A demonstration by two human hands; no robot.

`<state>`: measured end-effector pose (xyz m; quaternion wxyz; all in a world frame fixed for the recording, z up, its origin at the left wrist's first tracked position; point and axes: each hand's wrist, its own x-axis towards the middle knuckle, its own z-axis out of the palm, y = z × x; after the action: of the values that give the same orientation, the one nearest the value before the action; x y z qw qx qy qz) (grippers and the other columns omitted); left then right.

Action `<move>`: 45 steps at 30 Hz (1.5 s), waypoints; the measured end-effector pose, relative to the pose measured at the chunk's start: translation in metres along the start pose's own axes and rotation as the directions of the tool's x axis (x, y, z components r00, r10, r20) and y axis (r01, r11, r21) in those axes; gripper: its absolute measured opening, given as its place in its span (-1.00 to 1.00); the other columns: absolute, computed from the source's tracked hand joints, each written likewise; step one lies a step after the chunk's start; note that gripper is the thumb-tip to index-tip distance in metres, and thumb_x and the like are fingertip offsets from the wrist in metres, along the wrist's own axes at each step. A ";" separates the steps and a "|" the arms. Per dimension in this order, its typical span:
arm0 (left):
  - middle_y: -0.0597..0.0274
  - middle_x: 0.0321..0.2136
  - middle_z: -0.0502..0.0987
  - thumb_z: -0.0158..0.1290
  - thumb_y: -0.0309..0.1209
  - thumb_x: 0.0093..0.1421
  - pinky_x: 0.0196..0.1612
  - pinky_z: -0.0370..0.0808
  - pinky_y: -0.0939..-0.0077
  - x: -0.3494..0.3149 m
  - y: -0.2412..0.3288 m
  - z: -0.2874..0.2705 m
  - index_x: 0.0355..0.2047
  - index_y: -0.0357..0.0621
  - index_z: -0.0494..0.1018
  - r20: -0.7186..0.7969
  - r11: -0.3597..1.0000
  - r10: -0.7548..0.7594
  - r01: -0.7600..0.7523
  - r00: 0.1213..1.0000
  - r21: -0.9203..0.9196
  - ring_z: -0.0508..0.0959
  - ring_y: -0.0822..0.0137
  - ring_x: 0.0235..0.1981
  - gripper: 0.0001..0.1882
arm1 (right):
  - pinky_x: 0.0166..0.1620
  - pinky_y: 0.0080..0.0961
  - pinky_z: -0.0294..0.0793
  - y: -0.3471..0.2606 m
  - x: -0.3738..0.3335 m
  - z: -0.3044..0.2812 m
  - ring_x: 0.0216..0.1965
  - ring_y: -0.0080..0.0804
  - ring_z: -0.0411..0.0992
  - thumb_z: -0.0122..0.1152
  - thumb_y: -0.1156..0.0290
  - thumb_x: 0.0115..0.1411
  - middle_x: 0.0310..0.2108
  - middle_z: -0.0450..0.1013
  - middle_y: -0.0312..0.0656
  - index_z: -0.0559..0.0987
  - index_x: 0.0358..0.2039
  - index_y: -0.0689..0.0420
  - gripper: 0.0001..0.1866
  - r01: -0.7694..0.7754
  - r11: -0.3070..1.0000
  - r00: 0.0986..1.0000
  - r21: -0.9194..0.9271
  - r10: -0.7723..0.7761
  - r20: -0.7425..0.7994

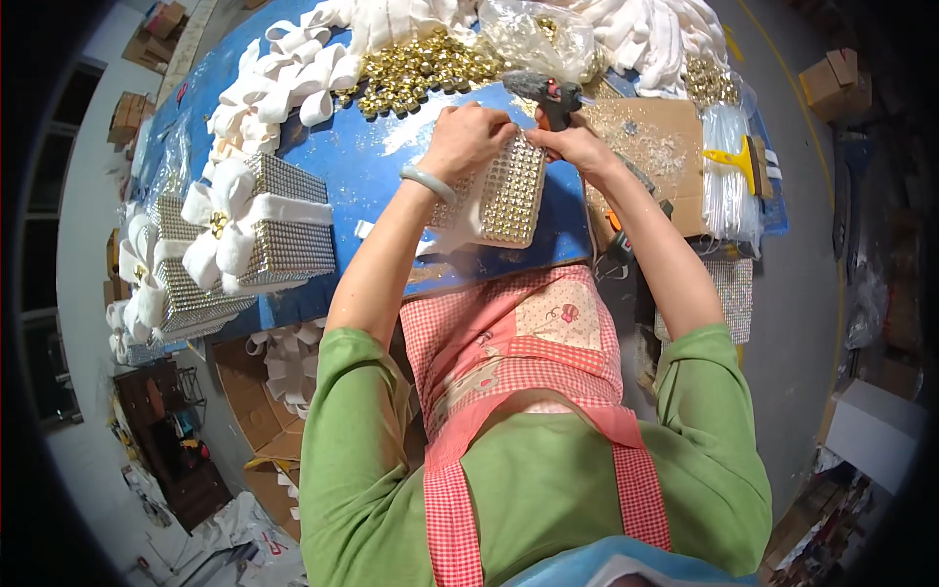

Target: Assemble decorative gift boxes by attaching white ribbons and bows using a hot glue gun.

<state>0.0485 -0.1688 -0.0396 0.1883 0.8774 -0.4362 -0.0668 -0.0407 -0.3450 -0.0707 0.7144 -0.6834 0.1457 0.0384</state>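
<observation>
I see white, rhinestone-studded rectangular box (512, 196) on blue desk (357, 166); left hand (468, 142) curled at its upper edge, grip unclear to me; right hand (577, 147) clamped around black glue gun (555, 100).

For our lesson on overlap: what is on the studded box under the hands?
A white band crosses the studded box. The left hand hides its far-left part; anything beneath that hand cannot be seen.

Box studs (512, 194) glossy, metallic-looking; white ribbon (471, 208) matt cloth.
</observation>
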 end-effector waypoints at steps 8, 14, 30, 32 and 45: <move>0.11 -0.37 0.57 -0.29 -0.10 0.31 -0.10 0.31 0.01 -0.005 -0.024 0.015 -0.35 -0.07 0.50 0.091 0.996 0.012 -0.020 0.996 0.091 0.48 0.09 -0.14 -0.57 | -0.49 -0.68 0.29 0.003 0.004 0.009 -0.56 -0.72 0.27 0.35 0.34 0.05 -0.49 0.38 -0.45 0.46 -0.24 0.06 -0.71 -0.036 0.999 0.999 -0.023 0.036 -0.023; 0.14 -0.20 0.48 -0.16 -0.18 0.28 0.05 0.22 -0.18 -0.057 -0.024 -0.010 -0.26 -0.05 0.47 -0.406 0.972 0.108 -0.011 0.907 0.233 0.43 0.15 -0.05 -0.71 | -0.52 -0.68 0.26 0.004 0.004 0.010 -0.60 -0.70 0.26 0.33 0.36 0.07 -0.50 0.37 -0.42 0.43 -0.21 0.09 -0.69 -0.024 0.999 1.000 -0.023 0.024 0.001; 0.17 -0.31 0.43 0.17 -0.48 0.05 -0.15 0.34 0.45 -0.184 0.034 0.071 -0.38 -0.25 0.41 -0.433 0.749 -0.526 0.159 0.732 -0.643 0.42 0.30 -0.23 -0.82 | -0.53 -0.65 0.39 0.003 -0.027 -0.001 -0.62 -0.64 0.35 0.31 0.29 0.08 -0.50 0.46 -0.32 0.50 -0.26 0.19 -0.71 0.121 0.987 0.947 -0.104 -0.146 -0.287; 0.24 -0.38 0.48 0.11 -0.53 0.11 -0.22 0.39 0.52 -0.189 0.052 0.046 -0.35 -0.28 0.42 -0.414 0.687 -0.613 0.196 0.672 -0.699 0.45 0.43 -0.30 -0.88 | -0.52 -0.67 0.40 0.000 -0.018 -0.010 -0.59 -0.64 0.39 0.31 0.28 0.07 -0.53 0.46 -0.32 0.50 -0.22 0.22 -0.66 0.186 0.931 0.953 -0.313 -0.248 -0.171; 0.23 -0.56 0.35 0.15 -0.43 0.03 -0.59 0.35 0.37 -0.229 0.066 0.011 -0.37 -0.04 0.46 -0.289 0.993 -0.104 0.116 0.952 0.025 0.44 0.23 -0.64 -0.87 | -0.19 -0.41 0.43 -0.028 0.036 0.029 -0.33 -0.35 0.48 0.41 0.20 -0.05 -0.41 0.52 -0.22 0.53 -0.27 0.07 -0.63 0.191 0.652 0.978 -0.733 -0.187 0.089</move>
<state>-0.1437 -0.0268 -0.0343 0.2271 0.9045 -0.3560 0.0602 0.0048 -0.3237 -0.0521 0.3779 -0.9246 0.0440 0.0212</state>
